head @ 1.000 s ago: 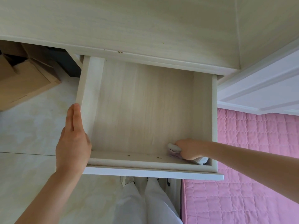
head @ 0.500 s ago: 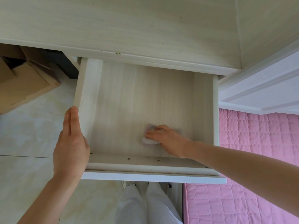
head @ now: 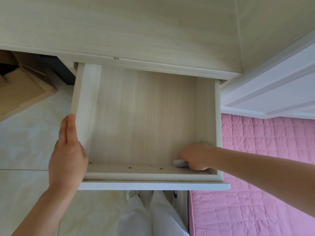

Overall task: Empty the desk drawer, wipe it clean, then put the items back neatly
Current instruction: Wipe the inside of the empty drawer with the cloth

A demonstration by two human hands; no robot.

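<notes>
Right hand presses crumpled white cloth into pale woodgrain drawer.

Bright, even daylight, soft shadows, sharp focus, with wide-angle bending at the edges.

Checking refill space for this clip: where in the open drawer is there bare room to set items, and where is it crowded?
The drawer floor is bare from its left wall to the right wall, back to the desk edge. Only the front right corner is taken, where the right hand presses a cloth. The left hand rests outside the left wall.
</notes>
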